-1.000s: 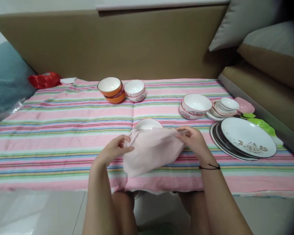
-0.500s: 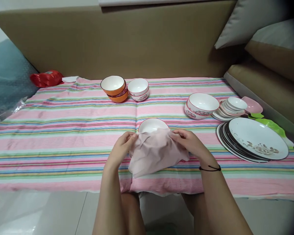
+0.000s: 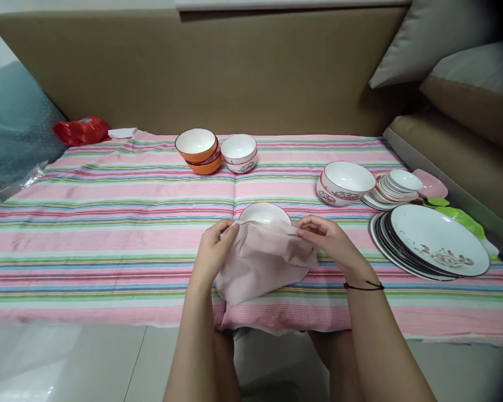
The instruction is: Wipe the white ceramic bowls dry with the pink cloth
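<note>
At the bottom centre of the frame, two bare forearms are reaching up from the lower edge toward the striped sheet point(image 3: 109, 234) that is covering the sofa seat. The left hand point(image 3: 213, 252) is curling its fingers around the left edge of a pale pink cloth point(image 3: 262, 261), gripping it, while the right hand point(image 3: 329, 240), wearing a thin black band at the wrist, is pinching the cloth's upper right edge between thumb and fingers. The cloth is hanging slack between both hands in the lower centre of the frame, draping over the near side of a white bowl point(image 3: 265, 213) that is sitting just behind it on the sheet; only the bowl's far rim is showing.

Further back to the right, a stack of large plates point(image 3: 438, 240) is lying at the right edge, with green leaf-shaped dishes point(image 3: 463, 218) peeking out beside it. Behind those, two nested patterned bowls point(image 3: 347, 181), a pile of small saucers point(image 3: 398, 184) and a pink dish point(image 3: 431, 183) are resting close together.

In the upper centre, orange bowls point(image 3: 198, 149) and small white bowls point(image 3: 238, 152) are standing side by side. At the upper left, a red bag point(image 3: 80, 129) is lying near the tan sofa back point(image 3: 235, 67).
</note>
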Tool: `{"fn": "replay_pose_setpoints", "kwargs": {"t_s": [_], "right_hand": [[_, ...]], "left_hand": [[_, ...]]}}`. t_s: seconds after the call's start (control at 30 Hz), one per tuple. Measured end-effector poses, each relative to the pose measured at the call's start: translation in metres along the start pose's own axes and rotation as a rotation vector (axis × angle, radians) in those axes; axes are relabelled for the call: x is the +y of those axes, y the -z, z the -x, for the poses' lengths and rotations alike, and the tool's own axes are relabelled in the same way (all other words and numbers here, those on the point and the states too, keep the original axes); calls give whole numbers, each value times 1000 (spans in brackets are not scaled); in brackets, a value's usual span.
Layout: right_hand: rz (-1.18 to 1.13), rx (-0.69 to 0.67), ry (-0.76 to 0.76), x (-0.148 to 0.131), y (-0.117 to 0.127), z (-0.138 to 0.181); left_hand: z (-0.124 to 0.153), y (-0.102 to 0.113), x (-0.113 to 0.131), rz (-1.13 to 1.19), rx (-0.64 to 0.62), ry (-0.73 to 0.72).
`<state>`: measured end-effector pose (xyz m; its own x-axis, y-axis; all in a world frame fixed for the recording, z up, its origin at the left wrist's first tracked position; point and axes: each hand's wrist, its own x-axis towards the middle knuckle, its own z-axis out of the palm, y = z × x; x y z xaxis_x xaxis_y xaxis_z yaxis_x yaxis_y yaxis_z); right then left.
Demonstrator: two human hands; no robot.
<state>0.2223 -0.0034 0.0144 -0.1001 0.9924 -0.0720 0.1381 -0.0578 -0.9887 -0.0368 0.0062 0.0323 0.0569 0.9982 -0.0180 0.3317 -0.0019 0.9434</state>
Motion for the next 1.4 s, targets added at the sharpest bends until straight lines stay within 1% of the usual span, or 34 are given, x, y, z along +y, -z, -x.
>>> {"fn": "replay_pose_setpoints", "kwargs": {"t_s": [0.07,0.1,0.2,0.23,0.27,0.3,0.33,0.4,0.47,0.5,0.53,0.6,0.67,0.77,0.83,0.87,0.93,1.03,1.17,1.27,1.33,1.4], "right_hand": [[-12,117,34,2,1,-2],[-16,207,73,3,1,-4],[-66,546,260,2,3,-8],[-100,635,313,1,3,-10],[-136,686,343,1,3,-11],[-167,696,350,1,3,-12],[-185,672,342,2,2,-13],[-174,574,315,4,1,-14],[-110,479,305,7,-1,-15],[-71,460,315,8,-2,-15],[-32,459,329,9,-2,-14],[43,490,351,9,-3,-13],[145,494,361,7,-6,-11],[386,359,434,3,-16,-8],[590,280,513,1,-27,-7],[697,267,534,-1,-32,-6],[869,251,542,-2,-42,-6],[977,258,563,-2,-51,-9],[987,320,594,-1,-51,-11],[917,368,614,-1,-50,-11],[892,329,603,-1,-52,-10],[906,236,567,0,-57,-10]], "left_hand": [[0,0,0,-4,1,1],[0,1,1,5,13,0],[0,3,3,64,81,-14],[-1,3,3,81,104,-16],[-1,2,3,88,123,-13],[-2,1,1,78,138,-4],[-4,-1,-1,52,155,14],[-6,-4,-6,-28,205,86],[-9,-6,-10,-107,276,150],[-9,-7,-11,-137,312,159],[-10,-7,-12,-157,342,145],[-10,-8,-11,-188,368,43],[-9,-10,-8,-246,323,-104],[-7,-20,-2,-395,133,-318],[-6,-30,2,-528,13,-410],[-5,-35,3,-608,-29,-437],[-6,-43,5,-761,-62,-436],[-7,-47,3,-846,-46,-394],[-8,-46,0,-846,7,-417],[-6,-44,0,-812,16,-401],[-6,-44,1,-785,4,-394],[-5,-45,1,-773,-9,-359]]}}
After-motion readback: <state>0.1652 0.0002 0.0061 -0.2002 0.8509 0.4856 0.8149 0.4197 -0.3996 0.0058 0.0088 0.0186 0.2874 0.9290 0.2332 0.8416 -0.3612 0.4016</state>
